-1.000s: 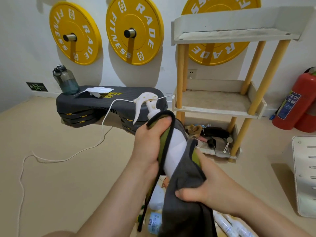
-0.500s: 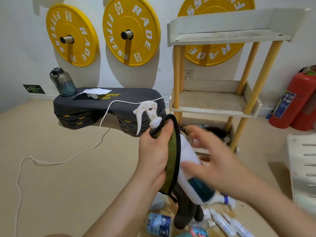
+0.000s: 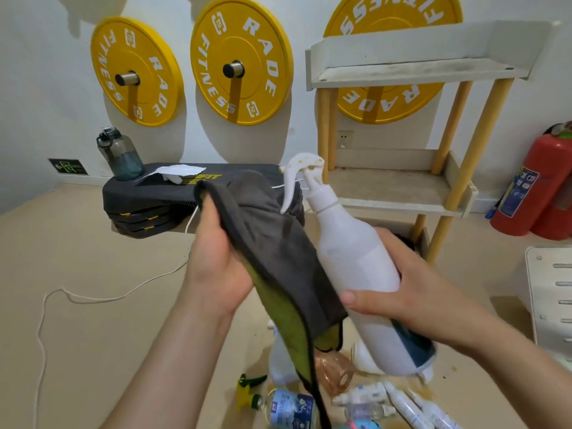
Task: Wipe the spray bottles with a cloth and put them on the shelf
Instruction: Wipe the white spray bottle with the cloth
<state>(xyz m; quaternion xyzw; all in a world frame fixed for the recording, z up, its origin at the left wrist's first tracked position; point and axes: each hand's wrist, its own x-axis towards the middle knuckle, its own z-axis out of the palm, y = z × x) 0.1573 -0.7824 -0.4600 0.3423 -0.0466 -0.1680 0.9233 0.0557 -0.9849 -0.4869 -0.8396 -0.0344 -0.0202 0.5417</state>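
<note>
My right hand (image 3: 405,289) grips a tall white spray bottle (image 3: 353,255) round its lower body, tilted with its white trigger head toward the upper left. My left hand (image 3: 216,261) holds a grey cloth with a green underside (image 3: 278,258), which hangs just left of the bottle and touches its side. The white shelf with yellow posts (image 3: 396,196) stands behind the bottle, its two upper boards bare. Several more spray bottles and tubes (image 3: 356,400) lie on the floor below my hands.
A black step platform (image 3: 148,199) with a grey water bottle (image 3: 119,156) and a white cord sits at the left. Yellow weight plates (image 3: 241,69) hang on the wall. Red fire extinguishers (image 3: 532,184) stand at the right, a white panel (image 3: 554,305) beside them.
My right hand let go of the cloth and took hold of the bottle's lower body. My left hand pulled the cloth off the bottle to the left, leaving the bottle uncovered.
</note>
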